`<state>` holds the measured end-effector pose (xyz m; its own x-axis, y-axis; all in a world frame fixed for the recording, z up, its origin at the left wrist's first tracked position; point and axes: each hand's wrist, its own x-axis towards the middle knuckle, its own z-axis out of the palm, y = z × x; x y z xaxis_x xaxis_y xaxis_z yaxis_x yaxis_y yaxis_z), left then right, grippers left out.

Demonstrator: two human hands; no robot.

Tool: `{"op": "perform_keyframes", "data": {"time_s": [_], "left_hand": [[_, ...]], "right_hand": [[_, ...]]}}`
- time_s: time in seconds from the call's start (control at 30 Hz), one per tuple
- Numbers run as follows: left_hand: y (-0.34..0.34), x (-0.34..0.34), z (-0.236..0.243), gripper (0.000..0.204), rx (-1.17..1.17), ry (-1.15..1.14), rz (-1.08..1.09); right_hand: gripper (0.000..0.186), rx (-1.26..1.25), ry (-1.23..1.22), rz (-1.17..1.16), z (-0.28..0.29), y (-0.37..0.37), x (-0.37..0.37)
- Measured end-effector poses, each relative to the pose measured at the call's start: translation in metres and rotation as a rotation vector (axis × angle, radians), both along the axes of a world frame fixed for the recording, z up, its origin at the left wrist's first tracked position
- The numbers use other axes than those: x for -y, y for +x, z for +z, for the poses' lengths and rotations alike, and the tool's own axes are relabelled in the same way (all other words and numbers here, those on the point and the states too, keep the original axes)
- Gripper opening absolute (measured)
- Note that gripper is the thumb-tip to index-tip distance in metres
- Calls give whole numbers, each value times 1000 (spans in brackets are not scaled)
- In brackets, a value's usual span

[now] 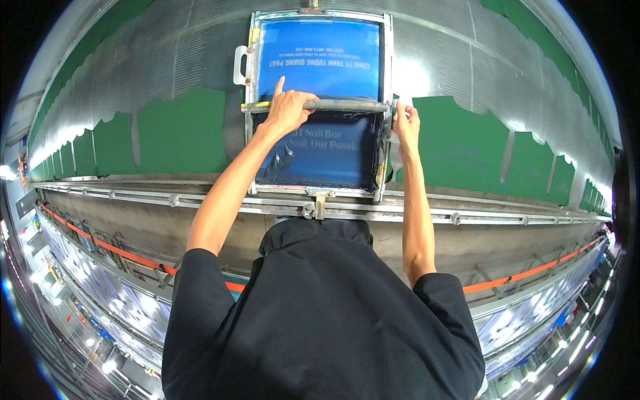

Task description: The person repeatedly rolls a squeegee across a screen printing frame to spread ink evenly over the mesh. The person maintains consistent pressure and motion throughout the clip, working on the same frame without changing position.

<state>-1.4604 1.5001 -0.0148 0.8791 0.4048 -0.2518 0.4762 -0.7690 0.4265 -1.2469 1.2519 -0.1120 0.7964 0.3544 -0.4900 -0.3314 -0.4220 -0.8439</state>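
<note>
A screen-printing frame (387,67) with pale metal edges stands in front of me. Its far part is bright blue mesh (320,37) with pale lettering. The near part is dark mesh (327,160) with wet-looking dark ink smears and faint lettering. A long grey bar (350,105) lies across the frame from side to side, between the two parts. My left hand (288,112) curls over the bar left of its middle, index finger pointing away from me. My right hand (405,121) is closed at the bar's right end, fingertips pinched; the exact contact is partly hidden.
A white handle (240,65) sticks out from the frame's left side. Green sheets (180,137) lie on the long metal table on both sides. A metal rail (160,198) with knobs runs along the near edge; a clamp (320,205) joins it to the frame. Orange strips (513,278) run behind me.
</note>
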Motion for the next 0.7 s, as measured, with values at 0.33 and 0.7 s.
{"op": "perform_keyframes", "data": {"time_s": [0.33, 0.7], "left_hand": [[-35, 1, 19, 40, 144, -47, 7], [-188, 178, 27, 60, 357, -48, 166]], "right_hand": [[35, 163, -17, -17, 49, 1, -22], [32, 371, 50, -89, 124, -25, -41]]}}
